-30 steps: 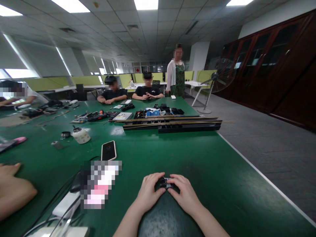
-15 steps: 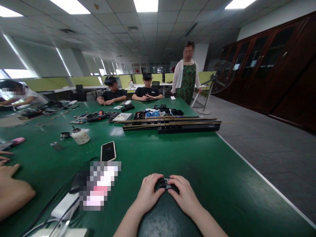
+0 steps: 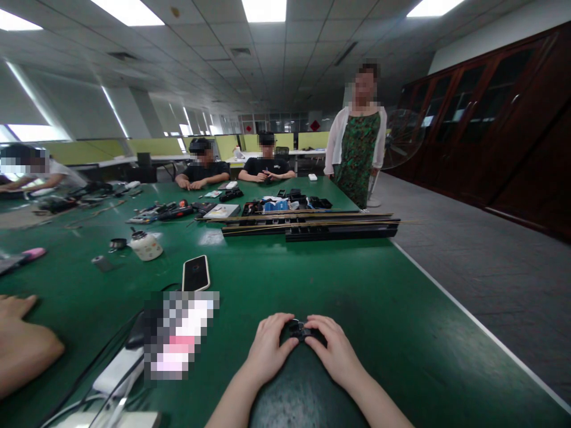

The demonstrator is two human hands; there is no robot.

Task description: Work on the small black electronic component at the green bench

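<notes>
My left hand [image 3: 268,346] and my right hand [image 3: 335,352] rest side by side on the green table [image 3: 392,333], near its front edge. Their fingertips pinch a small black part [image 3: 299,329] between them; its shape is too small to make out. Both hands have the fingers curled in toward the part. A dark rounded surface [image 3: 303,386] lies between my forearms.
A phone [image 3: 195,272] lies face up ahead of my left hand, a white jar [image 3: 146,245] beyond it. Long black rails [image 3: 312,224] cross the table's middle. A co-worker's arm [image 3: 24,345] rests at left. A person [image 3: 357,142] stands by the table's far right side; others sit at the far end.
My hands have stayed in place on the small part. The standing person has walked nearer along the table's right side. The arm at left shifted slightly.
</notes>
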